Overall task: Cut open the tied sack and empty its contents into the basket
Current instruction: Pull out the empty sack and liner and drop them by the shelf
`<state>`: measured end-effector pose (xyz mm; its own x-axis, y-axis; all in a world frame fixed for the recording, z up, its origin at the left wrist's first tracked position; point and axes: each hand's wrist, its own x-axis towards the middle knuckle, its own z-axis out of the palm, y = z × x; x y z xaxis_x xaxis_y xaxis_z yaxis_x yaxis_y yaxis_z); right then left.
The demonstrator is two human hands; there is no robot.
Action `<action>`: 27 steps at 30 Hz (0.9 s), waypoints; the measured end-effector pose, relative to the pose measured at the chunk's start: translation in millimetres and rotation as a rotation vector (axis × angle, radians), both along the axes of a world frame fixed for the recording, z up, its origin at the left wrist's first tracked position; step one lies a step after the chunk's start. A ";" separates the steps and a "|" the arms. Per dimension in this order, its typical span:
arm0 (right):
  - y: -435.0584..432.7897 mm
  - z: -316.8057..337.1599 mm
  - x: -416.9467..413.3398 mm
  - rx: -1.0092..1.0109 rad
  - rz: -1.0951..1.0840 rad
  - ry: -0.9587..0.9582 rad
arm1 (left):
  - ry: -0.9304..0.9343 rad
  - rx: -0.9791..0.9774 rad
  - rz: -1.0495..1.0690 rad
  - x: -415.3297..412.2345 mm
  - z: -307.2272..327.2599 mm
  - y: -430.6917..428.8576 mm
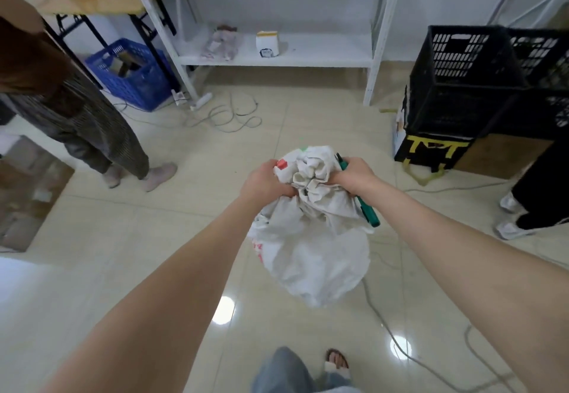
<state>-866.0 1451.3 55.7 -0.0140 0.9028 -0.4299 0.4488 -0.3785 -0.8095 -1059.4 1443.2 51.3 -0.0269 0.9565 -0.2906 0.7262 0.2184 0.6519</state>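
view: head-worn | facing: forward, downward | range: floor (pixel 172 226) near

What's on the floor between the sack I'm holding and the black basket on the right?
Head view: only bare tile lies between the sack and the black basket. A grey cable lies lower, by the taped box under the basket.

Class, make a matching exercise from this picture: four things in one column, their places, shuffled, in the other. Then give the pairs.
Things
1. sack
2. cutter
3. blue crate
4. carton

Places
A. on the shelf
B. in the right hand only
C. on the floor, far left
D. gripped by the left hand and right hand

Pairs: 1-D, 2-B, 3-C, 4-A
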 end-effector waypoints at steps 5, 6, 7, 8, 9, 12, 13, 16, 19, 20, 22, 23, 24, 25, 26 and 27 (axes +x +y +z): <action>115.5 3.7 -21.2 0.077 -0.015 -0.027 | -0.017 0.105 0.050 -18.3 4.1 109.9; 139.9 4.7 -25.5 0.085 -0.028 -0.029 | -0.021 0.120 0.048 -22.6 4.3 134.5; 164.9 5.5 -29.9 0.093 -0.042 -0.031 | -0.020 0.136 0.043 -26.8 5.0 160.6; 189.1 6.9 -34.3 0.101 -0.054 -0.033 | -0.017 0.152 0.035 -31.1 5.4 187.4; 214.1 8.2 -39.0 0.106 -0.067 -0.035 | -0.011 0.165 0.026 -35.4 6.7 214.8; 283.9 14.0 -51.2 0.124 -0.097 -0.036 | 0.025 0.176 -0.002 -45.9 12.3 290.6; 305.7 15.3 -54.1 0.124 -0.103 -0.032 | 0.035 0.181 -0.006 -48.6 14.4 314.1; 363.8 15.3 -56.9 0.090 -0.069 0.013 | 0.064 0.200 -0.029 -51.3 15.3 379.1; 420.4 3.8 -51.3 0.066 -0.072 -0.004 | 0.075 0.225 -0.046 -45.0 12.0 437.8; 439.8 -1.4 -48.2 0.078 -0.097 -0.011 | 0.053 0.221 -0.054 -40.8 8.6 458.0; 480.8 -14.8 -39.3 0.102 -0.165 -0.022 | 0.017 0.192 -0.083 -30.7 -0.8 499.8; 501.5 -22.1 -33.4 0.105 -0.196 -0.035 | 0.015 0.167 -0.098 -24.7 -5.7 522.0; 522.9 -29.1 -26.5 0.102 -0.222 -0.049 | 0.022 0.136 -0.111 -18.0 -12.1 546.2; 545.4 -37.9 -18.9 0.094 -0.245 -0.056 | 0.035 0.106 -0.122 -11.1 -17.3 570.3; 568.5 -45.9 -11.7 0.085 -0.264 -0.058 | 0.046 0.074 -0.129 -4.6 -23.0 594.9; 592.4 -53.7 -4.3 0.077 -0.277 -0.061 | 0.051 0.048 -0.131 2.1 -27.8 618.8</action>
<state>-870.3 2043.8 2.0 0.2613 0.8985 -0.3527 0.3857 -0.4322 -0.8152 -1057.2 2062.0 23.5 0.0854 0.9656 -0.2458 0.7787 0.0892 0.6210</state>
